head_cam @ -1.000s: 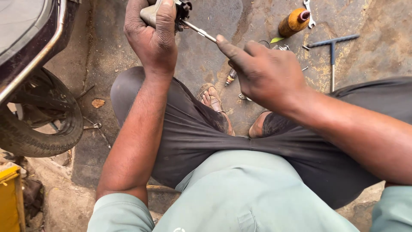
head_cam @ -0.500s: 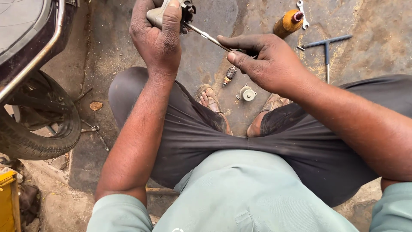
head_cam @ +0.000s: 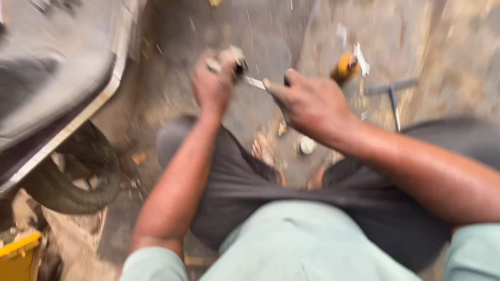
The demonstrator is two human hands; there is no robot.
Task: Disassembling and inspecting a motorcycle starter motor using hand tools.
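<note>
The floor (head_cam: 172, 62) is rough, stained grey concrete, strewn with small debris. The frame is heavily blurred, so fine detail is uncertain. A dark tyre (head_cam: 78, 177) stands on it at lower left. An orange bottle (head_cam: 345, 66) lies at upper right, with a white scrap (head_cam: 360, 58) just beside it. A T-shaped metal wrench (head_cam: 393, 96) lies flat, right of the bottle. A small round pale part (head_cam: 307, 144) rests near a sandalled foot (head_cam: 263, 151). A yellow container (head_cam: 18, 257) sits at the lower left corner.
</note>
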